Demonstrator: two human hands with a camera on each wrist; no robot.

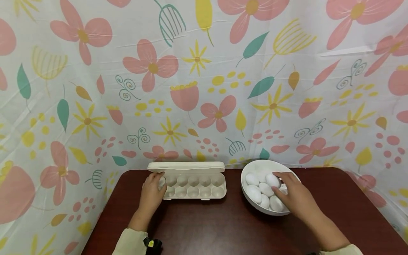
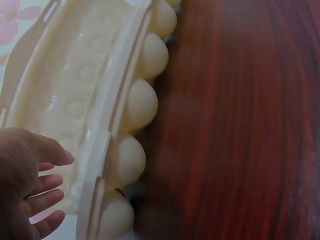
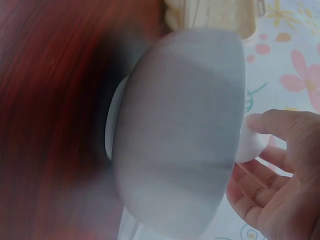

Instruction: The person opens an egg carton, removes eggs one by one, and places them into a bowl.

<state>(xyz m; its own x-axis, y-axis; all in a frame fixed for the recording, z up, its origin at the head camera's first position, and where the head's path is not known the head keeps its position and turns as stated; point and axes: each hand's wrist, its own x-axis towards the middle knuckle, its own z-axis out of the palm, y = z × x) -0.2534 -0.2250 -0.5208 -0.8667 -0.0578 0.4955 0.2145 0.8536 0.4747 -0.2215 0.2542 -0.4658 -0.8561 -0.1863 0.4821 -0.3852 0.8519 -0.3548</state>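
Note:
At the left end of a cream egg carton (image 1: 222, 196), my left hand (image 1: 152, 187) is over a white egg (image 1: 162, 182) in the end of the back row. Its thumb and fingers stand apart in the left wrist view, where the hand (image 2: 30, 180) is beside the carton's edge (image 2: 106, 107). To the right, my right hand (image 1: 294, 193) pinches a white egg (image 1: 272, 180) at the top of a white bowl (image 1: 247, 194) of several eggs. In the right wrist view, thumb and fingers meet that egg (image 3: 251, 145) above the bowl's rim; the bowl's wall (image 3: 180, 125) hides the rest.
The carton's lid (image 1: 186, 165) is raised at the back. A dark red-brown table (image 1: 216, 230) carries carton and bowl, and some of its surface lies between and before them. Behind it hangs a flower-patterned cloth (image 1: 210, 85).

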